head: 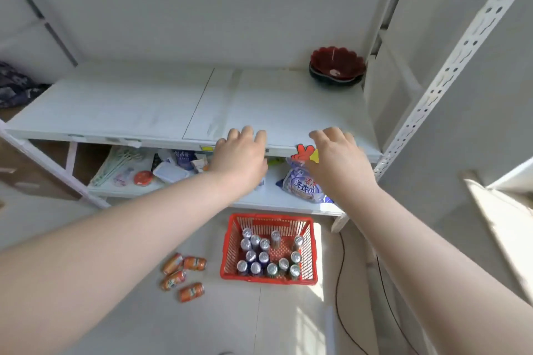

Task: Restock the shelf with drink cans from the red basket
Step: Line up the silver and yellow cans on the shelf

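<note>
Your left hand (240, 154) and right hand (339, 157) at the shelf (129, 106) edge, grips loose and empty, red basket (227, 242) of cans (261, 257) at 6 o'clock

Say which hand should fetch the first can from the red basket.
Left, probably. Both hands hold nothing, but the left hand appears directly above the cans crowded in the red basket; the right hand sits beyond its edge.

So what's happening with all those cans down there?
A person's left hand and right hand are at the front edge of the white shelf, holding nothing. A dark red bowl sits at its back right. The drink cans stand in the red basket on the floor, and four orange cans lie beside it.
</note>
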